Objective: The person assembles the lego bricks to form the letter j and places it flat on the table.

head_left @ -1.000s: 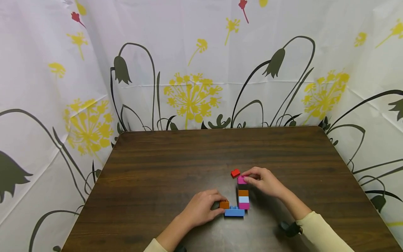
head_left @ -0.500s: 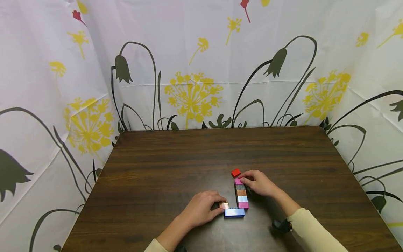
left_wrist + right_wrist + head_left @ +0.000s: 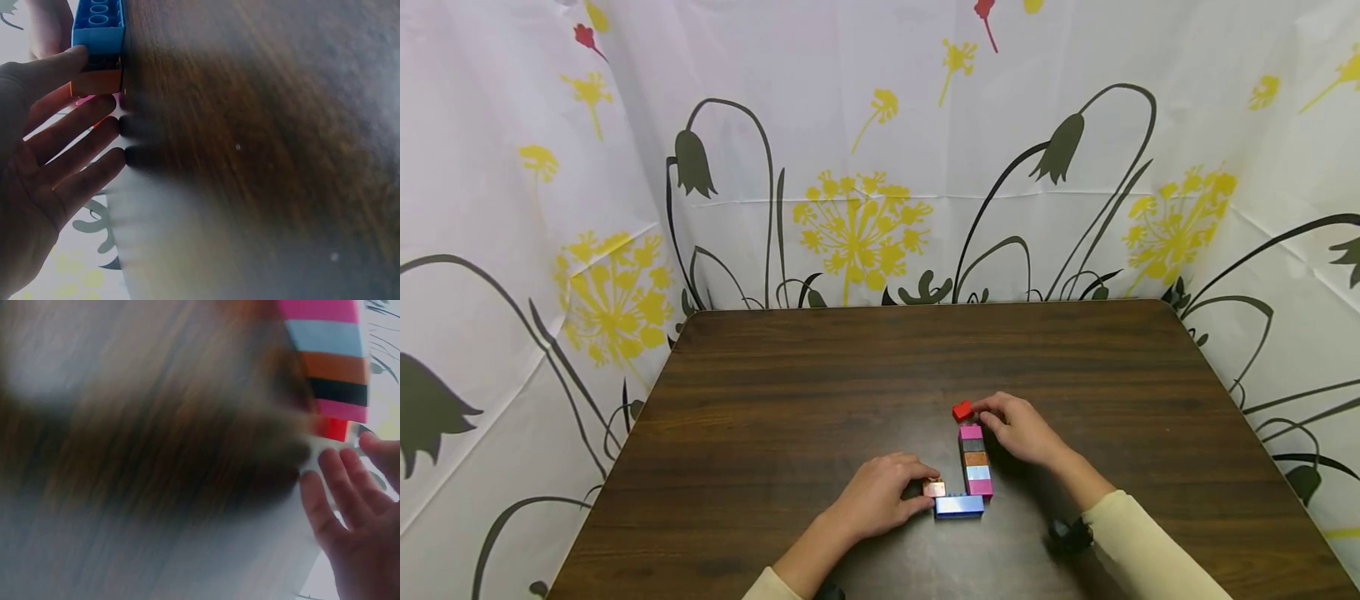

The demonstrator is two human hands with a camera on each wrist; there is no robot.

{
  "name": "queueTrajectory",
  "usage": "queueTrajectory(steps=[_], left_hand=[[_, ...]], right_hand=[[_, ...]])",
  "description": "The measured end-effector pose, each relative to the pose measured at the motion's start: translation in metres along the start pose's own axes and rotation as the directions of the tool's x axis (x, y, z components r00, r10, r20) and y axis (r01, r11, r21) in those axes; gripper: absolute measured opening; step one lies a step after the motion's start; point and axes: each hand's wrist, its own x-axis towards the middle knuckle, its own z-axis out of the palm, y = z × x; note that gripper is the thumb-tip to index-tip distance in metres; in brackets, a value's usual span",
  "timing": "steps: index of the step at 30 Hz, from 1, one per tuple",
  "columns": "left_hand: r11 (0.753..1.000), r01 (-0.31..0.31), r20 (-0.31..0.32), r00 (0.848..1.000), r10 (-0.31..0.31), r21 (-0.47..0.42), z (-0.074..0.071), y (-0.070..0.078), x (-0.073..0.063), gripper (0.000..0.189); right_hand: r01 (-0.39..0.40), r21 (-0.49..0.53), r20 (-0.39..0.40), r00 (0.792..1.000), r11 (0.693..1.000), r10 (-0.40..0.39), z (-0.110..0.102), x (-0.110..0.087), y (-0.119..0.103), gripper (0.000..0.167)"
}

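Note:
My left hand (image 3: 887, 496) pinches an orange brick (image 3: 934, 489) between thumb and fingers. That brick sits at the left end of a longer blue brick (image 3: 958, 506), whose hollow underside (image 3: 100, 12) shows in the left wrist view. From the blue brick's right end a joined row of bricks (image 3: 975, 462) runs away across the table: pink, light blue, orange, black, pink. Just beyond its far end lies a small loose red brick (image 3: 962, 411). My right hand (image 3: 1022, 427) reaches it, an index fingertip at its right side and the thumb apart from it. In the right wrist view the red brick (image 3: 334, 429) is partly hidden.
The bricks rest on a dark wood-grain table (image 3: 805, 375). Behind and at both sides hangs a white curtain (image 3: 880, 150) with printed flowers. A dark strap device (image 3: 1070, 536) is on the right wrist.
My right hand has left the pink far end of the row and moved up to the red brick. Earlier that row shifted slightly and straightened. The left hand keeps its hold.

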Motion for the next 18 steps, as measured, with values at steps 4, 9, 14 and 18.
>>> queueTrajectory(steps=[4,9,14,18], left_hand=[[1.000,0.004,0.008,1.000,-0.004,0.011,0.0007,-0.0003,0.0002,0.028],[1.000,0.008,0.015,1.000,-0.008,0.007,0.0014,-0.0009,0.0000,0.028],[1.000,0.001,0.005,1.000,-0.001,-0.004,0.0015,-0.0016,-0.0006,0.026],[1.000,0.002,-0.001,1.000,-0.002,-0.013,0.0001,-0.0009,-0.0013,0.026]], right_hand=[[0.056,-0.129,0.010,0.998,0.990,-0.055,0.0028,0.0012,0.0016,0.030],[0.051,-0.248,0.096,0.995,0.967,-0.028,0.0038,-0.0003,-0.0026,0.037],[0.043,-0.285,0.101,0.995,0.958,-0.015,0.0041,-0.0011,-0.0048,0.036],[0.028,-0.289,0.106,0.994,0.957,0.003,0.0050,-0.0017,-0.0037,0.035]])
